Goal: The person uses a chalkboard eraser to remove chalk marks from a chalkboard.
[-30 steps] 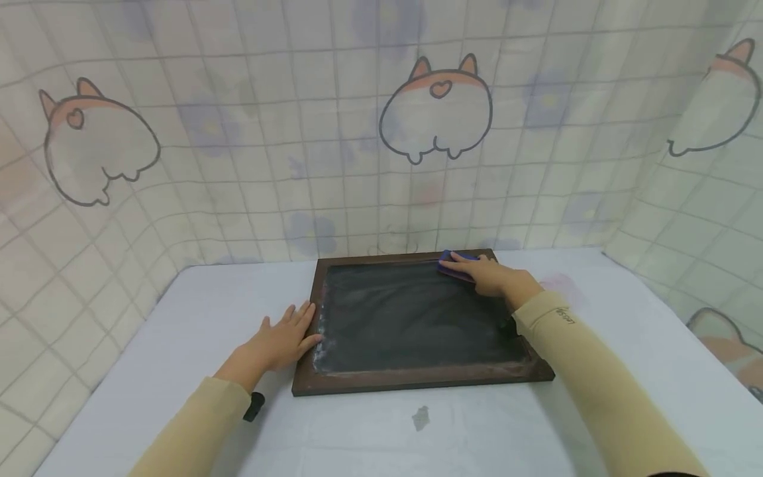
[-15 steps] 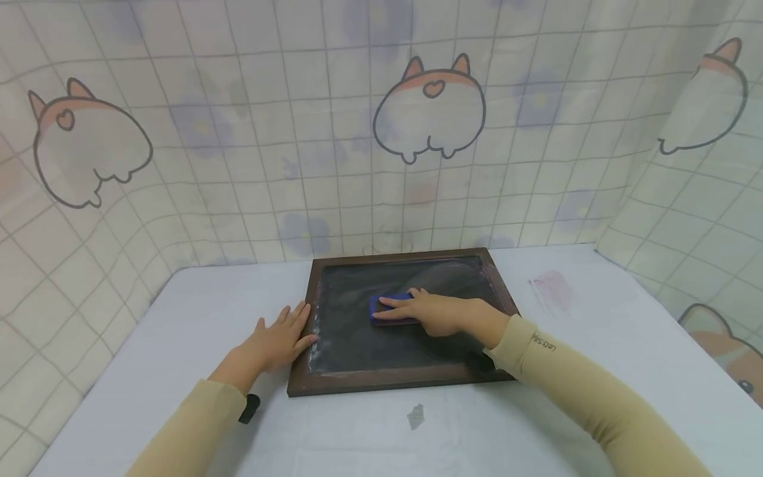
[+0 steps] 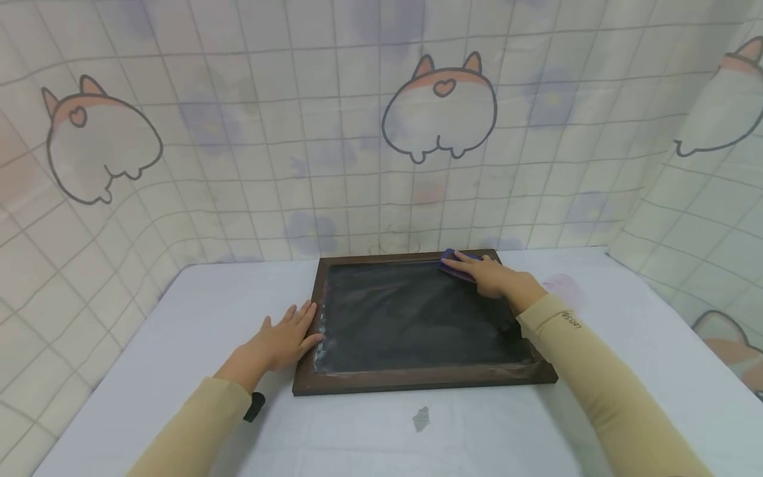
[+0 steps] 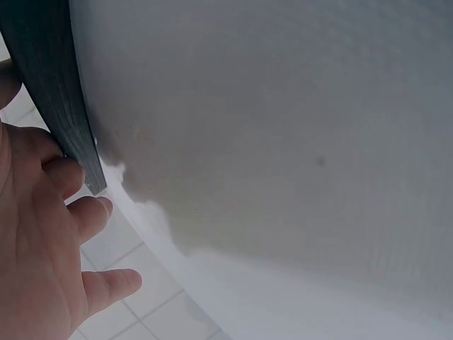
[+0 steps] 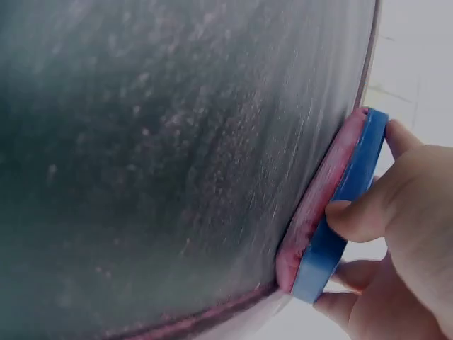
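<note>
A small chalkboard point(image 3: 393, 318) with a brown wooden frame lies on the white table, its dark face streaked with faint chalk. My right hand point(image 3: 491, 275) holds a blue chalkboard eraser point(image 5: 357, 166) at the board's far right corner. In the right wrist view, thumb and fingers grip its blue back, and the pink pad point(image 5: 318, 202) presses against the board. At the left frame edge, my left hand point(image 3: 280, 341) rests with fingers spread. The left wrist view shows its fingertips against the side of the frame point(image 4: 60, 92).
A patterned cloth wall point(image 3: 357, 165) rises close behind the board and along both sides. A pinkish smudge point(image 3: 563, 290) marks the table point(image 3: 197, 318) right of the board, and a grey patch point(image 3: 421, 419) shows in front. Whitish chalk residue point(image 3: 322, 351) lies along the board's left inner edge.
My right hand swept the eraser from the far right corner to the board's middle, then back to the far right corner. The left hand has stayed on the frame.
</note>
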`<state>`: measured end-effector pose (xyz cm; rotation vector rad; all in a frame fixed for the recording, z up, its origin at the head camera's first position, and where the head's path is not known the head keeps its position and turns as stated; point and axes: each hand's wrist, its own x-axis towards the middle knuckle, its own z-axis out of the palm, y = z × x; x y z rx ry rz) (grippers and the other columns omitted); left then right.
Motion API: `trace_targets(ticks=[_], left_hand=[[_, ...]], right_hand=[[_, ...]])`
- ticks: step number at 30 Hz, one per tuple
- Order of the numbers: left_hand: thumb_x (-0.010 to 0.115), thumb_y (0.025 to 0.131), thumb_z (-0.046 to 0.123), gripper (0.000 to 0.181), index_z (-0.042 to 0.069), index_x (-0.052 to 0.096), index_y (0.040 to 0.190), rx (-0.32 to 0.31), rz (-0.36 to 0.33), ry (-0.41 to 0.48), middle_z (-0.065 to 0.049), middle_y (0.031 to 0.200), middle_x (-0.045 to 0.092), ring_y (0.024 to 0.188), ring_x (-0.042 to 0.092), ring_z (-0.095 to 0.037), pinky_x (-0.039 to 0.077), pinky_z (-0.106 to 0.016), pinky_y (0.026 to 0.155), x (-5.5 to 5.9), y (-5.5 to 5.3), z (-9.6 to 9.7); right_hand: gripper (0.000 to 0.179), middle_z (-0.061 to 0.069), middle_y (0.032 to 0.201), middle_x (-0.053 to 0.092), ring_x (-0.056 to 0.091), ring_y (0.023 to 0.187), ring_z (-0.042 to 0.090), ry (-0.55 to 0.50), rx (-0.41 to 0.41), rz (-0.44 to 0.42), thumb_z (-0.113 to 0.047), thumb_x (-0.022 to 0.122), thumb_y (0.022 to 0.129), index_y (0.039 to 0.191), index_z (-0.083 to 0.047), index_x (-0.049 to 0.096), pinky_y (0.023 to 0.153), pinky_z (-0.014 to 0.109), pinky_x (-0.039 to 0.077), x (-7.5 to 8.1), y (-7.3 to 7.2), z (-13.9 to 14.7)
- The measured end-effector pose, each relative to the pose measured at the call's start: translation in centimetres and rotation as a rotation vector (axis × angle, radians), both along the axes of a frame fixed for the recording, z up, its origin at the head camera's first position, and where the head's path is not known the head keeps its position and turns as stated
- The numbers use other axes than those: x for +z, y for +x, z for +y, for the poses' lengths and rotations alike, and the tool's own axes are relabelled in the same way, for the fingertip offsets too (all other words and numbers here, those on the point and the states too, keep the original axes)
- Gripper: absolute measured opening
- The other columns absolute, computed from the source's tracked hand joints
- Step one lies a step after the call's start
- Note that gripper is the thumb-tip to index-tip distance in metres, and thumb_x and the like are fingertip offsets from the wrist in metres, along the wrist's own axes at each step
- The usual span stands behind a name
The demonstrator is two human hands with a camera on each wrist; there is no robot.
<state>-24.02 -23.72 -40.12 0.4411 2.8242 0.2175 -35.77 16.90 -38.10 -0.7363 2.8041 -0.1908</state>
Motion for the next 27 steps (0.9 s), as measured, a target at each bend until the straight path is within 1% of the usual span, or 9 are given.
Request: trace_targets(ticks=[3, 6, 7, 10, 16, 19, 21, 23, 27], left_hand=[[0.04, 0.111, 0.044, 0.075, -0.002, 0.013, 0.163, 0.002, -0.001, -0.009, -0.021, 0.169, 0.011, 0.153, 0.013, -0.045, 0.009, -0.077, 0.112, -0.1, -0.1, 0.2], [0.04, 0.111, 0.045, 0.075, -0.002, 0.013, 0.163, 0.007, -0.003, -0.007, -0.021, 0.169, 0.011, 0.153, 0.013, -0.045, 0.009, -0.076, 0.112, -0.1, -0.2, 0.2], [0.04, 0.111, 0.045, 0.075, -0.002, 0.012, 0.163, 0.008, -0.005, -0.004, -0.021, 0.169, 0.011, 0.153, 0.013, -0.045, 0.008, -0.077, 0.112, -0.1, -0.2, 0.2], [0.039, 0.111, 0.045, 0.075, -0.001, 0.012, 0.163, 0.01, -0.01, 0.0, -0.022, 0.169, 0.01, 0.153, 0.013, -0.046, 0.008, -0.077, 0.112, -0.1, -0.3, 0.2], [0.041, 0.111, 0.045, 0.075, -0.001, 0.013, 0.163, 0.013, -0.01, -0.003, -0.021, 0.169, 0.011, 0.153, 0.013, -0.046, 0.008, -0.077, 0.112, 0.0, -0.2, 0.2], [0.04, 0.111, 0.045, 0.074, -0.001, 0.014, 0.163, 0.014, -0.001, 0.003, -0.022, 0.169, 0.012, 0.152, 0.014, -0.047, 0.009, -0.077, 0.112, 0.1, -0.2, 0.2], [0.04, 0.111, 0.045, 0.074, -0.001, 0.014, 0.163, 0.013, 0.002, 0.001, -0.022, 0.169, 0.012, 0.152, 0.014, -0.047, 0.009, -0.077, 0.112, 0.0, -0.2, 0.1], [0.04, 0.111, 0.045, 0.074, -0.001, 0.014, 0.163, 0.01, 0.003, -0.005, -0.022, 0.169, 0.012, 0.152, 0.014, -0.047, 0.009, -0.077, 0.112, -0.1, -0.2, 0.1], [0.04, 0.111, 0.044, 0.074, -0.001, 0.013, 0.163, 0.007, 0.001, -0.017, -0.021, 0.169, 0.011, 0.153, 0.013, -0.046, 0.009, -0.077, 0.112, -0.3, -0.2, 0.1]], right_hand=[[0.093, 0.017, 0.17, 0.011, 0.02, 0.139, 0.069, -0.009, -0.001, -0.002, 0.026, 0.048, 0.087, 0.165, -0.017, 0.022, 0.109, 0.074, 0.027, -0.2, 0.1, -0.2], [0.092, 0.019, 0.17, 0.009, 0.019, 0.137, 0.071, 0.009, 0.051, 0.001, 0.026, 0.049, 0.089, 0.165, -0.017, 0.021, 0.11, 0.076, 0.019, -0.2, 1.0, -1.8], [0.092, 0.018, 0.17, 0.009, 0.019, 0.138, 0.071, 0.02, 0.083, 0.004, 0.026, 0.049, 0.089, 0.166, -0.017, 0.021, 0.11, 0.076, 0.02, -0.2, 1.5, -2.5], [0.091, 0.018, 0.17, 0.011, 0.024, 0.137, 0.07, 0.043, 0.206, 0.018, 0.026, 0.05, 0.09, 0.165, -0.018, 0.023, 0.11, 0.074, 0.024, 0.0, 3.9, -5.1], [0.094, 0.009, 0.171, 0.012, 0.028, 0.142, 0.059, 0.109, 0.477, 0.025, 0.021, 0.057, 0.091, 0.165, -0.027, 0.024, 0.114, 0.064, 0.029, 0.4, 10.4, -9.9], [0.096, 0.004, 0.172, 0.012, 0.031, 0.144, 0.055, 0.154, 0.57, 0.059, 0.017, 0.06, 0.093, 0.165, -0.032, 0.023, 0.115, 0.059, 0.031, 0.5, 12.3, -11.0], [0.096, 0.003, 0.171, 0.013, 0.033, 0.143, 0.053, 0.169, 0.601, 0.085, 0.016, 0.061, 0.093, 0.165, -0.034, 0.023, 0.115, 0.057, 0.032, 0.5, 12.6, -11.2], [0.098, 0.002, 0.171, 0.014, 0.034, 0.143, 0.053, 0.167, 0.595, 0.093, 0.018, 0.061, 0.092, 0.165, -0.036, 0.024, 0.114, 0.057, 0.035, 0.6, 12.1, -10.9], [0.1, 0.002, 0.171, 0.013, 0.032, 0.143, 0.056, 0.133, 0.512, 0.055, 0.023, 0.057, 0.089, 0.165, -0.033, 0.024, 0.113, 0.061, 0.034, 0.5, 9.7, -9.6]])
